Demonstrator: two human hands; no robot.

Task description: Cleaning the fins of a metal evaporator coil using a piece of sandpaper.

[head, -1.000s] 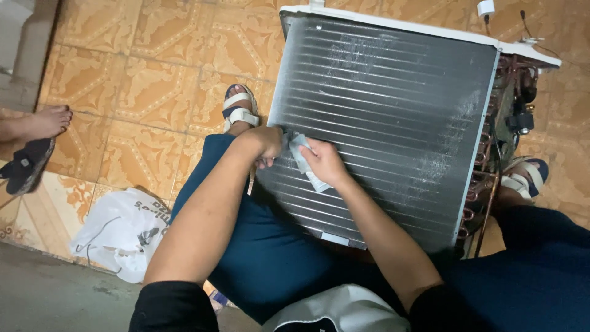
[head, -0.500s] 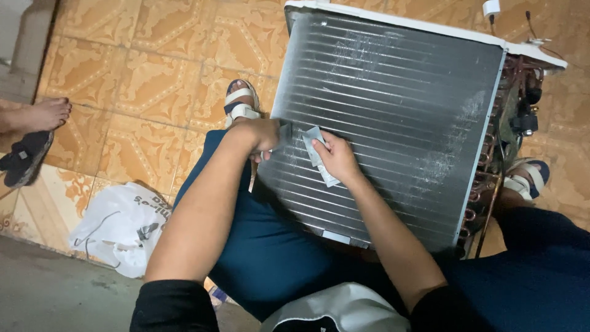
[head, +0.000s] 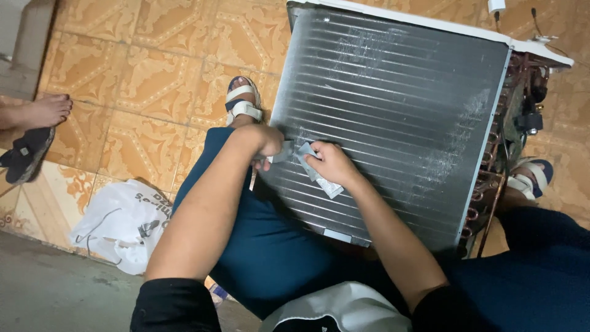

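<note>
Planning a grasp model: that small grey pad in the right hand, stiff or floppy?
The grey pad is probably soft: it bends under the right hand pressing it to the finned coil. Likely light, held by fingertips. Unlikely to roll, being flat.

Silver-grey finned coil (head: 393, 117) with whitish scuffs, white casing rim (head: 430, 21), copper tubing (head: 491, 184), pale grey rag (head: 319, 175), orange-tan floor tiles (head: 153, 55) with cream floral pattern, white plastic bag (head: 120, 224) with dark print, dark blue trousers (head: 270, 246), white-strapped sandal (head: 243, 101), black sleeves (head: 175, 304)
</note>
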